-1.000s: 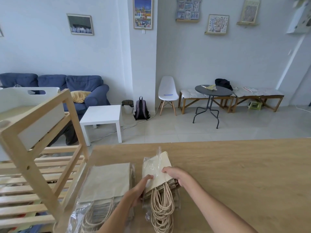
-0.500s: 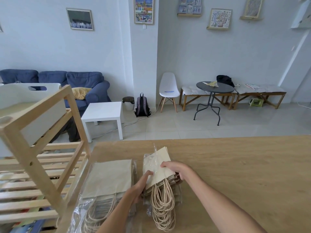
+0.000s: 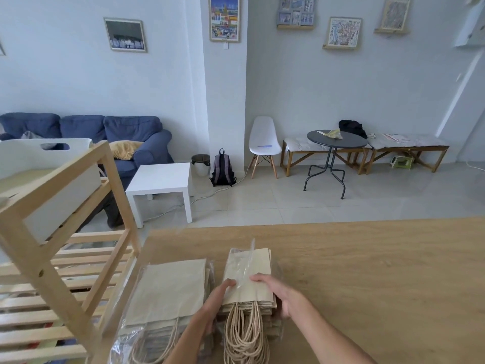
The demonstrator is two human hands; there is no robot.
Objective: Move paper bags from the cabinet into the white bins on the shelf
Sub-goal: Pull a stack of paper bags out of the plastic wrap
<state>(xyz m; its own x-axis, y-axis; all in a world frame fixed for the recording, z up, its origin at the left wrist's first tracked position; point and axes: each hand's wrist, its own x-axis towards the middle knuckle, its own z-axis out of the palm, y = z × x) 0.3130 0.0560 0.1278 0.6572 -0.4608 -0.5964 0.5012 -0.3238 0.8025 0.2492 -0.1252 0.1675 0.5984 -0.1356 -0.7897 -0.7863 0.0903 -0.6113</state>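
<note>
Two stacks of beige paper bags with rope handles lie on the wooden cabinet top (image 3: 367, 264). The smaller stack (image 3: 249, 274), half in clear plastic wrap, sits between my hands. My left hand (image 3: 216, 302) grips its left edge and my right hand (image 3: 280, 295) grips its right edge, thumbs on top. The bigger wrapped stack (image 3: 168, 290) lies beside it on the left, untouched. A white bin (image 3: 29, 158) with a cut-out handle stands on the top level of the pale wooden shelf (image 3: 65, 261) at the left.
The shelf's post and slats stand close to the left of the bags. Beyond the cabinet edge lies the room: a white side table (image 3: 161, 179), blue sofa (image 3: 110, 132), white chair (image 3: 263, 140), round dark table (image 3: 336, 140) and benches.
The smaller stack has been turned from tilted to roughly square with the cabinet edge, both hands staying on its sides. The camera tipped slightly downward.
</note>
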